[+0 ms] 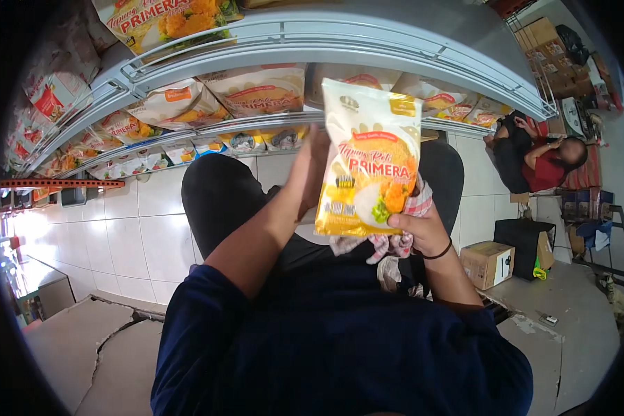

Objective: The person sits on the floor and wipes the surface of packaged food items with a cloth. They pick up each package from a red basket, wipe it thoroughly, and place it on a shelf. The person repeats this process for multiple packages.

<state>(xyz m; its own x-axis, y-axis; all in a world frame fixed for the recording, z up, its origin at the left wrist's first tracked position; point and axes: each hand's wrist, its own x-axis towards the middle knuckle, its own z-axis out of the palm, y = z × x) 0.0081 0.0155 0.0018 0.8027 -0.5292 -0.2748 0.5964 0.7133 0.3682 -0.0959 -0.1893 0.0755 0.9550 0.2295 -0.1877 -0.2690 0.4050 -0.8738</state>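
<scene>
Upright before my chest is a cream-and-yellow plastic packet of Primera breadcrumbs [369,156], its printed front facing me. My right hand [424,229] grips its lower right corner, thumb across the front. Against the packet's back, the same hand also keeps a red-and-white checked cloth [392,245], which droops below the bottom edge. My left hand [316,169] is blurred at the packet's left side and partly behind it; whether it touches the packet I cannot tell.
Ahead stands a white metal shelf [338,52] with wire rails, holding several similar packets [262,96]. Bags [57,96] fill its left end. At the right, a person [546,156] sits on the floor. A cardboard box [488,264] and a black box [522,244] stand nearer.
</scene>
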